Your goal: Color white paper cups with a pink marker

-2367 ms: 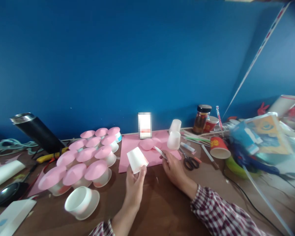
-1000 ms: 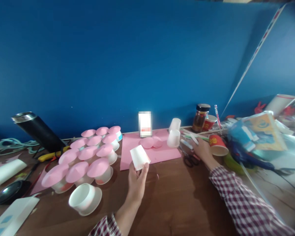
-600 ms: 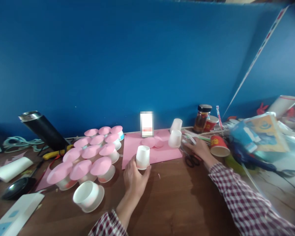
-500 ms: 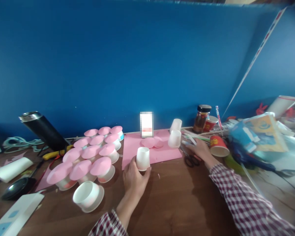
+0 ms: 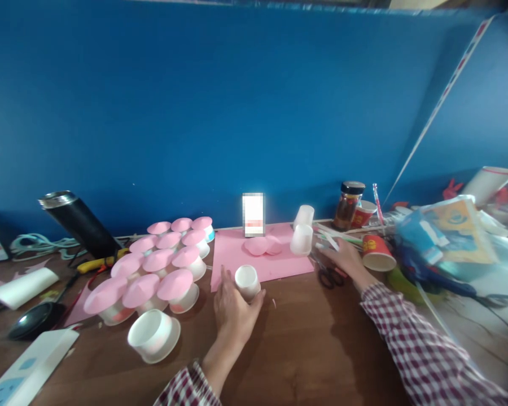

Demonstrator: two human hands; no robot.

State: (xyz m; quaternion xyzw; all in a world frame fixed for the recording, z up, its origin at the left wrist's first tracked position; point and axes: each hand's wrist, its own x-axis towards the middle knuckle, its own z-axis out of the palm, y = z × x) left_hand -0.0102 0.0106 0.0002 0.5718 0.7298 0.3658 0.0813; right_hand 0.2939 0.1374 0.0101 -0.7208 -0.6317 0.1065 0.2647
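Note:
My left hand [image 5: 237, 313] is wrapped round a small white paper cup [image 5: 246, 277], thumb on one side and fingers on the other; its opening tips toward me. To the right, my right hand [image 5: 342, 256] is low over the table beside scissors [image 5: 330, 276] and thin white and green strips [image 5: 351, 239]. Its fingers are bent around something pale that I cannot make out. Behind the held cup, pink paper discs [image 5: 262, 245] lie on a pink sheet [image 5: 228, 259]. Two more white cups [image 5: 301, 239] stand upside down at the sheet's right.
On the left are several cups with pink cone tops [image 5: 175, 283] and a bare cup on a disc [image 5: 150, 332]. A black flask [image 5: 80, 225], power strip [image 5: 29, 361], jar [image 5: 347, 206], red cup [image 5: 377, 252] and blue glue gun [image 5: 436, 279] surround the work area.
My left hand has tilted the white cup so its opening turns toward me, and lowered it slightly. The right hand stays nearly where it was.

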